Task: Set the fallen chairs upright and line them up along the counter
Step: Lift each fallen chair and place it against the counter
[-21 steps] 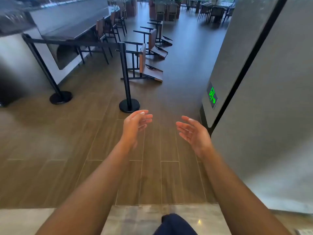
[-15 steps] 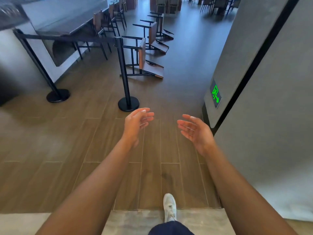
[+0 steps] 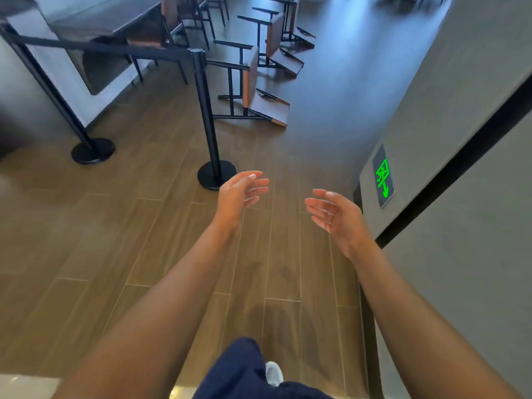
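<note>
- While well short of the chairs, held left hand (image 3: 240, 194) and right hand (image 3: 335, 213) out over the wooden floor (image 3: 129, 240), fingers spread and relaxed, palms facing each other, gripping nothing.
- Found nearest fallen chair (image 3: 253, 90) ahead, just past the stanchion post (image 3: 205, 110), on its back: legs pointing left to the counter (image 3: 95, 21), backrest flat on the floor at right.
- Noted two more fallen chairs (image 3: 280, 50) behind it.
- Judged left hand nearer and more in line.
</note>
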